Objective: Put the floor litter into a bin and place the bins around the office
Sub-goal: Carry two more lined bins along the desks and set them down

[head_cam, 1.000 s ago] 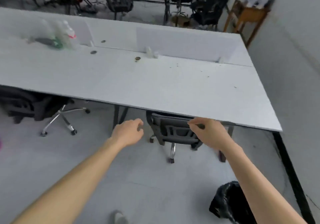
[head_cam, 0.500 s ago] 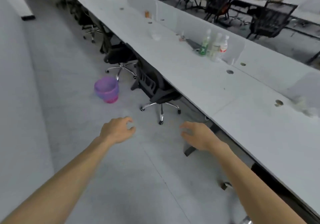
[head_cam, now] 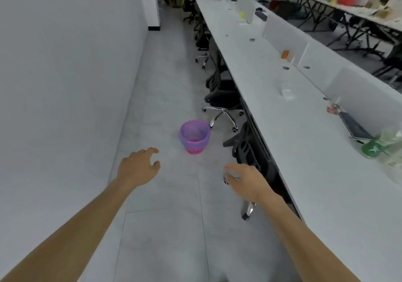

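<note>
Pink bin (head_cam: 194,137) upright on grey floor (head_cam: 165,227), beside black chair (head_cam: 224,98) at long white desk (head_cam: 304,151). Left hand (head_cam: 137,168) and right hand (head_cam: 245,180) outstretched, empty, fingers loose.

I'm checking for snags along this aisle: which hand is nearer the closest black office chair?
Right. The right hand hangs just in front of the black chair; the left hand is out over the aisle, left of the pink bin.

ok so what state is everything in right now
left hand, grip open, holding nothing
right hand, grip open, holding nothing
pink bin, upright on the floor, purple bag lining it
nearest chair, tucked under the desk
clear bottle, upright on the desk
</note>
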Demonstrator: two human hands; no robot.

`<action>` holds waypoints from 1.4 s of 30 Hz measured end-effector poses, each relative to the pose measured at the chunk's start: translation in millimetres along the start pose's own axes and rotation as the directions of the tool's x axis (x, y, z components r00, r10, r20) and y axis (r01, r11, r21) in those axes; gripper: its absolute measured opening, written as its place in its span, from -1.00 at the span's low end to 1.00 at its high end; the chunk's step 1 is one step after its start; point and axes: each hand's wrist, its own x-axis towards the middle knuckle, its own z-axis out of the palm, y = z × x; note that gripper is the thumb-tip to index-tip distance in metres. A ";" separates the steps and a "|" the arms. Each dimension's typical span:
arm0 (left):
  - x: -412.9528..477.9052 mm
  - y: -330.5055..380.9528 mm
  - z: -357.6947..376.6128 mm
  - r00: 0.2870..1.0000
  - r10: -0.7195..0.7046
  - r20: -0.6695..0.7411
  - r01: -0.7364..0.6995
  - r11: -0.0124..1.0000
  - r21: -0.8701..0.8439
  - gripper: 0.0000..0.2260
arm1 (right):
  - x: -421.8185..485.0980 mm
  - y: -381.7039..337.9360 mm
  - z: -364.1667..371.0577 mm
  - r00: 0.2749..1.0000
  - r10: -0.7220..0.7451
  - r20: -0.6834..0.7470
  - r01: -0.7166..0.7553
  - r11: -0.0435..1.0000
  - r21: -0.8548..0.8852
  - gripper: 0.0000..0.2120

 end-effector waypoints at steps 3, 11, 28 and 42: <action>46.6 -10.3 -31.6 0.993 -0.108 -0.056 0.108 0.994 -0.012 -0.58 | 83.3 -18.3 -33.5 0.998 -0.058 0.024 0.059 0.995 -0.077 -0.65; 175.6 -72.9 -73.7 0.947 -0.309 -0.089 0.307 0.951 -0.036 -0.57 | 286.4 -87.0 -54.9 0.976 -0.210 0.059 0.217 0.962 -0.166 -0.66; 615.1 -176.1 -203.7 0.990 -0.144 -0.013 0.144 0.990 0.000 -0.57 | 699.5 -218.7 -81.4 0.996 -0.086 -0.039 0.082 0.991 -0.102 -0.66; 996.4 -251.5 -287.0 0.971 -0.238 0.012 0.238 0.971 0.010 -0.55 | 1110.0 -292.7 -109.3 0.993 -0.094 0.066 0.098 0.993 -0.065 -0.66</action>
